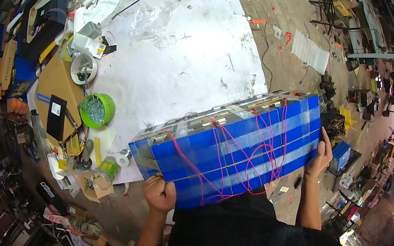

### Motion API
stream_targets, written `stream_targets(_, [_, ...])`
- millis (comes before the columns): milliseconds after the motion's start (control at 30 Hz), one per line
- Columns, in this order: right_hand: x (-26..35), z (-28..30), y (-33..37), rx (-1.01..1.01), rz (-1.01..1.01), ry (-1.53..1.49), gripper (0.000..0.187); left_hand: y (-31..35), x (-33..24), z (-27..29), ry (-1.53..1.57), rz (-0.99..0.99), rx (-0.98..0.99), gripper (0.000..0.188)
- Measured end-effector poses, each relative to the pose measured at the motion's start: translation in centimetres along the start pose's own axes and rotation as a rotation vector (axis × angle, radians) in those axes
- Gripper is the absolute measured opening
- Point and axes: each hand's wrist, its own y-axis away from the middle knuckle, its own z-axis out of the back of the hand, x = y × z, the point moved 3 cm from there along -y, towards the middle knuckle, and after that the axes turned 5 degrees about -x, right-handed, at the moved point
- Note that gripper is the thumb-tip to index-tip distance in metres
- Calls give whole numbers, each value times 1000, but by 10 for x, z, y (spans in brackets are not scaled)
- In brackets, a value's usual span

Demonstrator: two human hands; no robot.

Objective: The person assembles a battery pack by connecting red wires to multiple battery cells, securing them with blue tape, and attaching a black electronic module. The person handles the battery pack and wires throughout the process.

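A large battery pack (241,149) of blue blocks, banded with clear tape, sits at the near edge of the white-topped table, close against my body. Thin red wires (246,159) run down its near blue face in loose loops. Metal strips and terminals line its top side. My left hand (160,193) is closed at the pack's lower left corner, the thumb toward the blue face and the other fingers curled. At the opposite end my right hand (318,156) grips the right side, one finger stretched up along the edge. The pack's underside is hidden.
The white table top (196,47) stretches beyond the pack, with crumpled clear plastic (152,18) on it. Along the left stand a green bucket (98,110) of small metal parts, a white bucket (83,68), a clear jar (107,171) and a cardboard box (57,74). Clutter covers the floor on both sides.
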Motion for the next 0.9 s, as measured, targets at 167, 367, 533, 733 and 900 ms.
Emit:
stream_targets(167, [-2, -2, -2, -34, 5, -42, 55, 3, 1, 1, -15, 41, 2, 46])
stream_targets(367, [2, -5, -8, -67, 1, -85, 51, -4, -8, 3, -59, 89, -22, 45])
stream_targets(533, [8, -18, -31, -57, -7, -97, 49, -10, -12, 2, -74, 206, -42, 48])
stream_targets(733, [19, -46, -73, -9, 46, -68, 46, -14, -13, -5, 14, 367, -46, 49])
stream_targets(900, [12, -56, -77, -3, 97, -100, 44, -19, -13, -9, -34, 258, -105, 47])
